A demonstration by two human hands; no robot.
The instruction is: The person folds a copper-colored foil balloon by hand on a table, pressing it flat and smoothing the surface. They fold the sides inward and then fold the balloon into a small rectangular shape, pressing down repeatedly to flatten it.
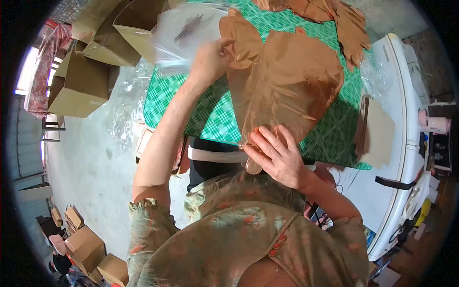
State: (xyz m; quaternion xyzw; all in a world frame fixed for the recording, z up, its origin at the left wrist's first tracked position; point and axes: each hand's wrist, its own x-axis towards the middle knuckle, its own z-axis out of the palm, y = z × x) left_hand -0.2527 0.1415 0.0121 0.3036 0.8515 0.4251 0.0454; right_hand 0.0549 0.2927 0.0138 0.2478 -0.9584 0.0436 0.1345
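Note:
Flat on the table lies a thin, shiny brown piece [296,62] with a small tab at its far end; I cannot make out its kind. My left hand [210,60] is closed, thumb and fingers pinching the edge of a smaller brown flap [241,38] on its left side. Across the near, narrow end rests my right hand [277,158], fingers stretched out and pressing down. A rounded, see-through brown end [253,166] hangs past the table edge beside it. Clear plastic bags [177,33] are stacked just left of my left hand.
A green checked cloth [162,105] covers the table. More crumpled brown pieces [346,24] lie at the far right corner. Open cardboard boxes [79,88] stand at left. To the right are a flat beige card [380,131] and a white appliance [406,95].

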